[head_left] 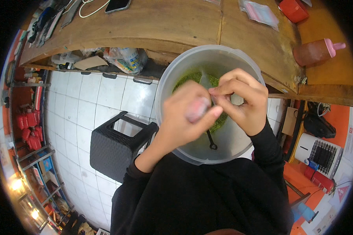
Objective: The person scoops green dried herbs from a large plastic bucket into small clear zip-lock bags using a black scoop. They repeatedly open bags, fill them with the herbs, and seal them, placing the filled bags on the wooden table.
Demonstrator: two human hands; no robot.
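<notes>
A large translucent plastic tub (169, 74) holds a bed of finely chopped green material (190, 78). Above it, my right hand (245, 102) pinches the edge of a thin piece of clear plastic (205, 80), which looks like a small bag. Close against it, my left hand (182, 115) is curled and partly smeared by motion. Something pinkish shows at its fingers, too blurred to name. Below the hands, a black handle with a ring end (211, 141) leans in the tub; its other end is hidden.
A wooden table (164, 29) curves beyond the tub, with a phone (117, 4), clear zip bags (261, 15) and a pink-lidded bottle (315, 52). A black woven-pattern stool (113, 152) stands left on white tiles. Shelves (31, 84) line the far left.
</notes>
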